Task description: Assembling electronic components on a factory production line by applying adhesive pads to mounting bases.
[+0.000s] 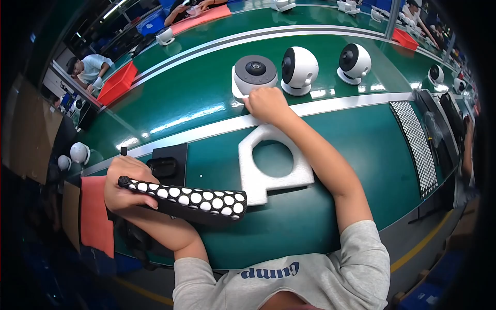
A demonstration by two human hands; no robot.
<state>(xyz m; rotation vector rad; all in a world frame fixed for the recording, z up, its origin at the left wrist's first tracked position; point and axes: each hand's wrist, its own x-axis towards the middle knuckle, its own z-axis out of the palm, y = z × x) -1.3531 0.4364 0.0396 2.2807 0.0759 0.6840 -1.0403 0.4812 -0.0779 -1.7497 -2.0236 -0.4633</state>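
Note:
My left hand (126, 183) is closed around one end of a black panel dotted with white circles (196, 199), which it holds tilted over the near left of the bench. At the conveyor's near edge, my right hand (268, 103) is closed at the lower front of a white ball-shaped camera with a grey face and dark lens (256, 72). Its fingertips are partly hidden. A white foam block with a large round hole (250, 170) lies on the green bench below my right forearm. Behind my left hand sits a black tray-like piece (178, 150).
Two similar white cameras (305, 72) (356, 64) stand right of the held one on the green conveyor (175, 98). A dotted strip (416, 147) lies at the bench's right end. An orange mat (95, 217) is at left. Co-workers and red bins (118, 82) stand beyond.

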